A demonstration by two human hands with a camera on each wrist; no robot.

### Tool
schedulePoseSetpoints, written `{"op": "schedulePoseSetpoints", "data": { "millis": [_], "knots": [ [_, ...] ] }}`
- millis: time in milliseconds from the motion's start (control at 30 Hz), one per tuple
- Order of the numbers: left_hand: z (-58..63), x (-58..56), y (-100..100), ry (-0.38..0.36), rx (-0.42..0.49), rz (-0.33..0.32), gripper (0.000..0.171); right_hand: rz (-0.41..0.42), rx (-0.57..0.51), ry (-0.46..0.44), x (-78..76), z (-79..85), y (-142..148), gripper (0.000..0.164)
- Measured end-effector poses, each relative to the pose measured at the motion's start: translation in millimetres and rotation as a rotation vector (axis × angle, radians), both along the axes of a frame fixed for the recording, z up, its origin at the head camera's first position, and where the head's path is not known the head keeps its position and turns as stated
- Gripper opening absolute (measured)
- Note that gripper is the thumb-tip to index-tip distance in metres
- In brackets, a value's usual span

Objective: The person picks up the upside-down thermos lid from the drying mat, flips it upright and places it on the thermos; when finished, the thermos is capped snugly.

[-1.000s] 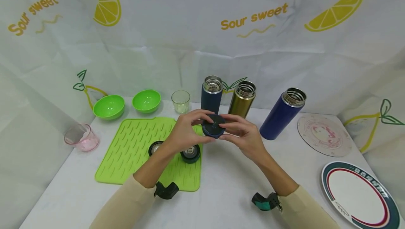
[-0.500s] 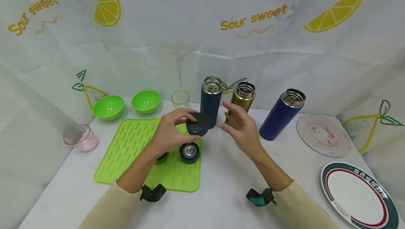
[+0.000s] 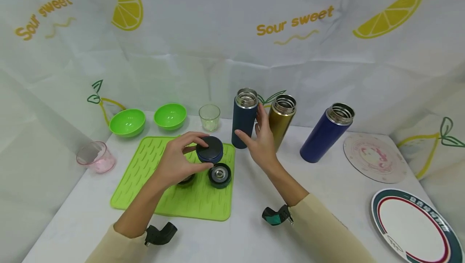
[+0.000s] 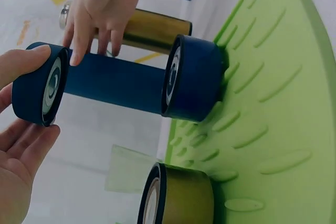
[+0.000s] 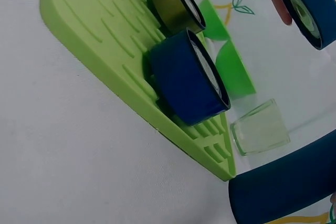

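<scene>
White worktop (image 3: 247, 230); on it, left of centre, a ribbed lime-green mat (image 3: 134, 178). Tall dark-blue bottle (image 3: 242, 122) with steel neck, uncapped, upright just past the mat's far right corner; uncapped gold metal bottle (image 3: 280, 125) to its right. Right hand (image 3: 262, 139): thumb and fingers set about the dark-blue bottle; cannot tell whether they grip it. Left hand (image 3: 179, 158) pinches a round dark-blue lid (image 3: 209, 150) with black top, above the mat. Lying upturned: second blue lid (image 3: 219, 175) near the mat's right edge, gold lid (image 4: 189, 195) left of it.
</scene>
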State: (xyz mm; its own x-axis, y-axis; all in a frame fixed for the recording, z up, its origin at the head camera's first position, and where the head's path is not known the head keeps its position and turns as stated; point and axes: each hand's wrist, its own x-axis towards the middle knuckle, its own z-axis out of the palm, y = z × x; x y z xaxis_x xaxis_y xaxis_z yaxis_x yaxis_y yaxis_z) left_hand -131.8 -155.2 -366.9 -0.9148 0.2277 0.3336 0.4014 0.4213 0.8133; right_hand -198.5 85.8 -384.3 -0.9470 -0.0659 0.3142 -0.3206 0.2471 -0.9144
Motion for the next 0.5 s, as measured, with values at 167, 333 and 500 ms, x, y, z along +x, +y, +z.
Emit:
{"op": "schedulePoseSetpoints", "data": {
  "millis": [167, 333, 500],
  "knots": [
    [-2.3, 0.1, -3, -0.003, 0.020, -0.012, 0.039, -0.048, -0.016, -0.031, -12.0, -6.6, -9, 0.100],
    [-4.0, -1.2, -4, -0.004, 0.031, -0.016, 0.039, -0.095, -0.003, -0.008, -18.8, -14.1, -14, 0.100],
    [-5.1, -2.9, -6, -0.001, 0.040, -0.009, 0.039, -0.118, 0.016, 0.025, -21.1, -18.8, -14, 0.099]
  ]
}}
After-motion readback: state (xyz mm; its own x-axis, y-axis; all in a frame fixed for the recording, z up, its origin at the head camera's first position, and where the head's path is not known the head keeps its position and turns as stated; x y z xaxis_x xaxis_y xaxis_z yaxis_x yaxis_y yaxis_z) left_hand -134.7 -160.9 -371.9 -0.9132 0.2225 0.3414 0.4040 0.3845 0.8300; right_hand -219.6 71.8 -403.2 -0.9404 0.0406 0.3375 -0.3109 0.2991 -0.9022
